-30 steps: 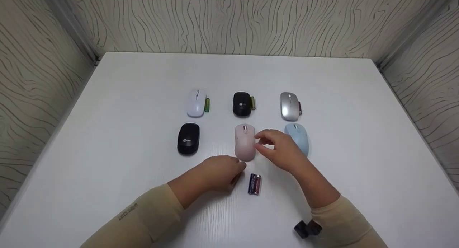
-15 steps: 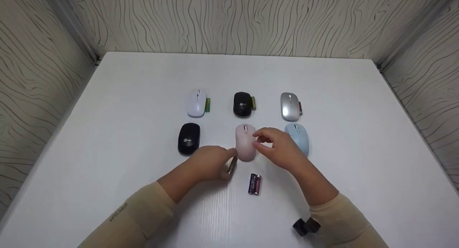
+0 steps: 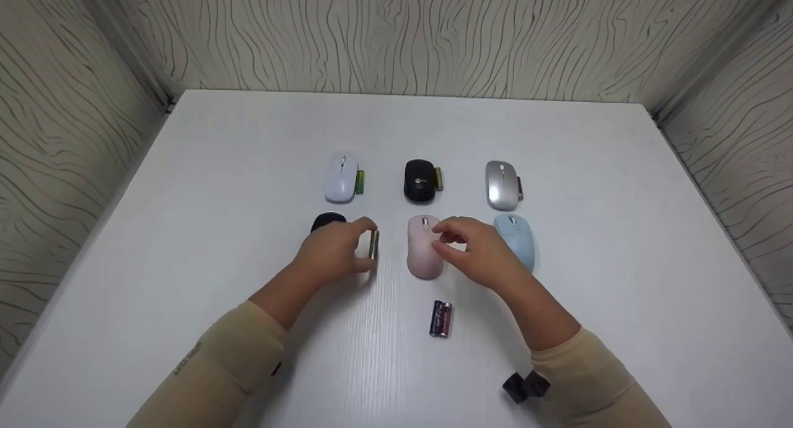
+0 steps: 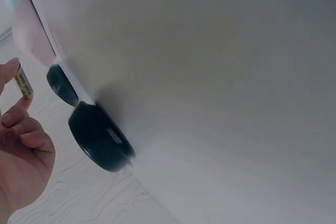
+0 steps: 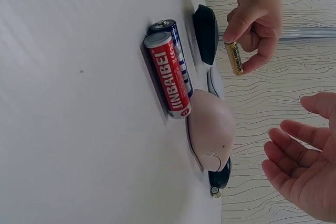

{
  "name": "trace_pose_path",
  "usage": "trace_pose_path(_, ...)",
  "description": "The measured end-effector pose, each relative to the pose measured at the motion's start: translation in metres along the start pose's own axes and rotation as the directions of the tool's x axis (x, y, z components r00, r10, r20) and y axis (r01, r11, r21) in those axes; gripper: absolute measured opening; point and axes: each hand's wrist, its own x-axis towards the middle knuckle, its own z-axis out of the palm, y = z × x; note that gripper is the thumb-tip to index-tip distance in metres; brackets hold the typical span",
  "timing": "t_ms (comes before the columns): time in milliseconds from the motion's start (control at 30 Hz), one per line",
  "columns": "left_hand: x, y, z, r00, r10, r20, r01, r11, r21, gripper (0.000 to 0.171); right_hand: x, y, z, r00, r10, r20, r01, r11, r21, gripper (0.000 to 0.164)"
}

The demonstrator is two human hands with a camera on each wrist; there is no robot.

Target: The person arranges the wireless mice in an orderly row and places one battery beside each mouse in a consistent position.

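My left hand [image 3: 331, 251] pinches a gold-coloured battery [image 3: 373, 244] by its two ends, between thumb and fingertip. In the right wrist view, the battery [image 5: 233, 59] hangs above the table. Beneath that hand, a black mouse [image 3: 327, 219] is mostly covered. My right hand [image 3: 486, 254] holds nothing; its fingers are loosely bent, and its fingertips overlap the right side of the pink mouse [image 3: 423, 257] in the head view. A blue mouse [image 3: 517, 236] lies partly behind this hand. Nearer me, a red battery [image 3: 445, 319] and a dark blue battery [image 3: 435, 318] lie side by side.
Along the back row stand a white mouse [image 3: 341, 179], a smaller black mouse [image 3: 419, 181] and a silver mouse [image 3: 500, 185]. Each has a battery at its right side, such as the green battery [image 3: 360, 182]. Patterned panels [image 3: 396, 38] enclose the white table [image 3: 186, 230].
My left hand has lifted the gold-coloured battery from near the pink mouse and carried it left and away from me, over the front black mouse. The right hand has shifted slightly left.
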Motion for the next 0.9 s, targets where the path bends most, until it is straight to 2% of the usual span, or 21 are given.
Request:
trace_pose_path(200,0.007,-0.018,-0.008,0.999,-0.043,-0.031,0.043,0.999,-0.009,0.050,0.003,-0.004,0.000,1.000,0.012,0.010,-0.012,1.000,-0.009,0.027)
trace_pose_path(433,0.014,-0.036,-0.013,0.997,-0.075,-0.031,0.074,0.997,-0.028,0.048,0.014,-0.009,0.005,1.000,-0.003,0.018,0.003,1.000,-0.016,0.027)
trace_pose_path(733,0.020,-0.042,-0.014,0.995,-0.099,-0.005,0.099,0.995,-0.022,0.047,0.031,-0.020,0.015,0.999,-0.005,0.049,0.007,0.999,-0.035,0.025)
trace_pose_path(900,0.021,-0.041,-0.012,0.994,-0.105,0.014,0.106,0.994,-0.026,0.047,0.039,-0.025,0.023,0.998,-0.008,0.064,0.011,0.999,-0.053,0.029)
